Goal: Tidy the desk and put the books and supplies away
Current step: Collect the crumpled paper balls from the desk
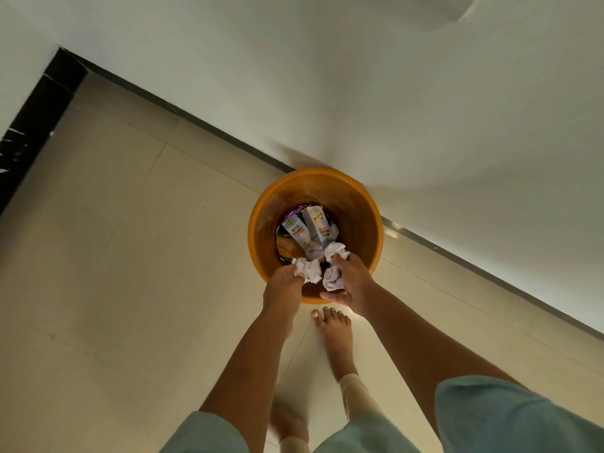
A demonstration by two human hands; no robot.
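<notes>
Left hand (283, 284) grip closed on a paper wad (309, 273), right hand (353, 282) grip closed on crumpled paper (334, 278), both over the orange bin (359, 217): I'd release straight down, inside the rim.

The bin (327, 178) stands on the floor (130, 256), its far side close against the wall (392, 93). In it two cartons (294, 232) lean side by side. Over its near rim the left hand (282, 286) holds a crumpled paper (309, 271); just right of it, the right hand (351, 282) holds paper wads (333, 279). A bare foot (335, 331) stands on the floor just near of the bin.
</notes>
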